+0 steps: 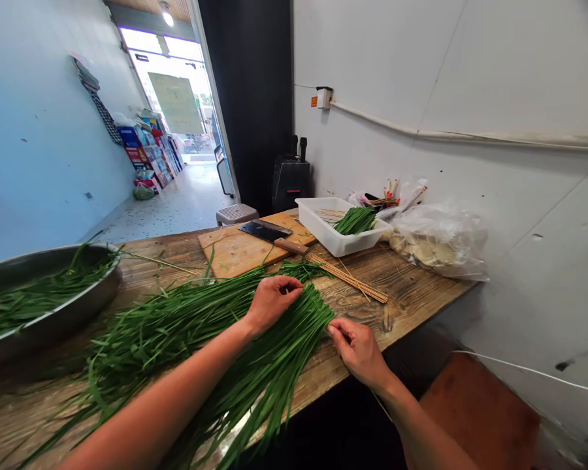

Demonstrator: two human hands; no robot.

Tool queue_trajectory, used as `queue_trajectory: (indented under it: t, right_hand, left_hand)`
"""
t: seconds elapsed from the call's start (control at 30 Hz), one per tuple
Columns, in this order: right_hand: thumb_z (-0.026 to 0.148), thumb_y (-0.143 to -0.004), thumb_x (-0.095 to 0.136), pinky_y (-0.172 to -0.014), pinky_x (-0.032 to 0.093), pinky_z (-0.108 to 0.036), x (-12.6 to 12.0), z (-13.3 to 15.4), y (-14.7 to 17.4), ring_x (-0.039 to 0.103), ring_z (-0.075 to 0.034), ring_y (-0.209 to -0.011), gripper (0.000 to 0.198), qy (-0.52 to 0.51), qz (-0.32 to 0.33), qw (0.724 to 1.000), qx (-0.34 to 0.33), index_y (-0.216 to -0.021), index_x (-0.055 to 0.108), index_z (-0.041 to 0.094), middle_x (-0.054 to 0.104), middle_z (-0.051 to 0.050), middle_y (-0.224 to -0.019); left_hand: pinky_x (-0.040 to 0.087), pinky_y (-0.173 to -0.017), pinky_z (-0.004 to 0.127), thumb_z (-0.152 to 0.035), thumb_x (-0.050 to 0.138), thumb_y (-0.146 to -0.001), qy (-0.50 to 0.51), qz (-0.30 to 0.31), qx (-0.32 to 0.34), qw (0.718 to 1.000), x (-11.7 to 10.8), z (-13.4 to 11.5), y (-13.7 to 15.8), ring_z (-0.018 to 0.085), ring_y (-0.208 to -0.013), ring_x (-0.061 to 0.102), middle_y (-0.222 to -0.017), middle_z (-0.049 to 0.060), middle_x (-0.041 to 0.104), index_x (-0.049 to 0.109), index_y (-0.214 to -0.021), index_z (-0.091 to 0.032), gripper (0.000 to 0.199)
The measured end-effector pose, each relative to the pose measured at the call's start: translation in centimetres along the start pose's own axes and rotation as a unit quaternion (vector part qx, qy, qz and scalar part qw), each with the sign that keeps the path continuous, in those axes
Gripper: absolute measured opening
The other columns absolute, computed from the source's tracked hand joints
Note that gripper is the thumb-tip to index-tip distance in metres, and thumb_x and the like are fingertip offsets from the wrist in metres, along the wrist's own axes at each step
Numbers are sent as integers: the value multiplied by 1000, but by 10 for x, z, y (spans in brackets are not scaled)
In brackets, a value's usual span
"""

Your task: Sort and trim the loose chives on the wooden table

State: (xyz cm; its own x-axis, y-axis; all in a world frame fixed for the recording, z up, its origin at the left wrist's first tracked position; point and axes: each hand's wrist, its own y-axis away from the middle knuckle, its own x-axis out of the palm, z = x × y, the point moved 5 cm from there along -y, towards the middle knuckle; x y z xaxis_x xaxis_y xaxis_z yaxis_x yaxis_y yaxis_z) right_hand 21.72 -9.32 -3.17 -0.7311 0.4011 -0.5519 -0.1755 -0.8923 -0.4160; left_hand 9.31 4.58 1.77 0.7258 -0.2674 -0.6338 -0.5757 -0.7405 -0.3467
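Note:
A spread of long green garlic chives point(269, 365) lies across the wooden table, its even cut ends toward the right and some leaves hanging over the front edge. My left hand point(274, 301) is closed in a pinch at the far corner of these cut ends. At the near corner, the fingertips of my right hand point(357, 349) are pinched together against the stalks. A thin bamboo skewer point(383, 406) shows below my right wrist; the chives and fingers hide the rest of it. More chives point(176, 320) lie heaped behind my left forearm.
Beyond the chives are a cutting board point(230, 251) with a cleaver point(264, 230), and a bundle of bamboo skewers point(353, 277). A white plastic tub point(340, 245) holds chives. A plastic bag point(436, 238) sits by the wall, and a metal basin point(91, 294) of greens stands at left.

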Motion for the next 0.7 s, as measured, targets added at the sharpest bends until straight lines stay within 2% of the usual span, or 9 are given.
queue_trajectory:
  t: [0.13,0.23,0.37,0.43,0.5,0.6,0.7]
  right_hand:
    - [26,-87,39,-49,30,-20,1,1,0,43,-9,-51,22,-1,-7,1000,7,-74,56,17,46,3,-56]
    - [26,-87,39,-49,30,-20,1,1,0,45,-9,-51,22,-1,-12,1000,4,-76,56,17,48,3,-57]
    - [27,-86,39,-51,32,-20,2,0,0,46,-10,-53,23,-6,-16,1000,-2,-77,57,17,51,2,-59]
    - [29,-87,39,-50,33,-20,1,0,1,46,-10,-52,24,-19,-15,1000,-3,-76,57,17,50,2,-57]
    - [31,-87,38,-50,33,-19,-1,1,1,45,-10,-49,25,-42,-12,999,-5,-75,56,17,48,3,-53]
    - [34,-87,38,-49,34,-19,-6,8,2,44,-10,-47,26,-68,-14,998,-7,-75,55,17,46,5,-50]
    - [35,-86,38,-50,35,-19,-13,21,2,45,-10,-47,26,-71,-31,997,-15,-76,55,17,46,4,-51]
  left_hand:
    - [42,-64,21,-27,50,-74,-9,74,24,997,0,-3,0,11,-67,56,-78,1,67,68,-85,-16,24]
    - [43,-67,22,-30,48,-75,-24,123,15,992,-13,-3,0,13,-70,57,-81,2,67,68,-88,-16,28]
    - [44,-65,25,-40,47,-76,-75,74,-33,994,-52,0,9,14,-65,57,-79,3,67,67,-95,-16,37]
    - [44,-65,26,-44,48,-75,-70,71,-52,994,-64,0,19,15,-67,57,-80,4,67,65,-98,-16,41]
    - [45,-68,28,-46,52,-73,-11,72,-69,995,-66,0,30,17,-73,59,-86,5,67,61,-106,-15,47]
    - [46,-77,32,-43,63,-65,126,84,-88,985,-55,0,44,19,-86,59,-100,9,64,44,-124,-14,68]
    - [45,-82,36,-40,67,-62,206,100,-93,969,-43,-6,50,19,-91,58,-104,11,62,37,-128,-13,77]
